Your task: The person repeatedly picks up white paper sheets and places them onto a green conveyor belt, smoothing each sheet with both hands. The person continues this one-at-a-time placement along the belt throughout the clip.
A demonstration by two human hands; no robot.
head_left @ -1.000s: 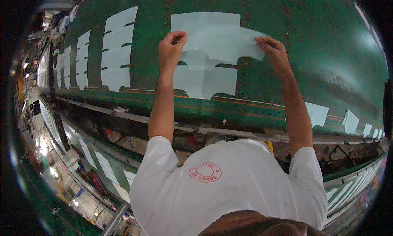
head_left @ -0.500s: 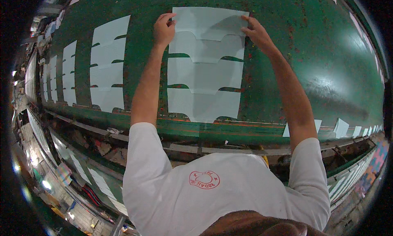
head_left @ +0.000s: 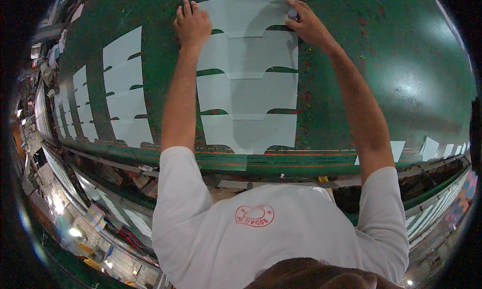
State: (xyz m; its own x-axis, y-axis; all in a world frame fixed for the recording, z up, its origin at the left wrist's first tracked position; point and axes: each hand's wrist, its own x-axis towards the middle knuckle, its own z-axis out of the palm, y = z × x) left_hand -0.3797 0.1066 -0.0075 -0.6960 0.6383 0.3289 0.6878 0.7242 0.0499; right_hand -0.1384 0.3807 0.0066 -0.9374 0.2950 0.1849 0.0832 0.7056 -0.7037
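A column of pale, almost white cut panels, looking like fabric, lies on the green table (head_left: pixel 341 123), each with a tab and curved notches along its near edge. At the far end is the top panel (head_left: pixel 241 15), overlapping the panel below it (head_left: pixel 246 50). My left hand (head_left: pixel 193 25) lies at its left edge, fingers spread. My right hand (head_left: pixel 307 24) is at its far right corner, forefinger stretched onto the corner and thumb held apart. Between them shows a small grey-blue patch that I cannot make out. Shadow covers part of the column.
To the left run more columns of similar panels (head_left: pixel 125 88). Pale pieces (head_left: pixel 429 148) hang over the near edge at the right. A rail (head_left: pixel 251 179) follows that edge in front of my body. Another table with pale pieces (head_left: pixel 123 208) stands at the lower left.
My left hand has gone from bent fingers at the top panel's corner to spread fingers along its left side. The right hand stays at the right corner. The whole view has shifted slightly.
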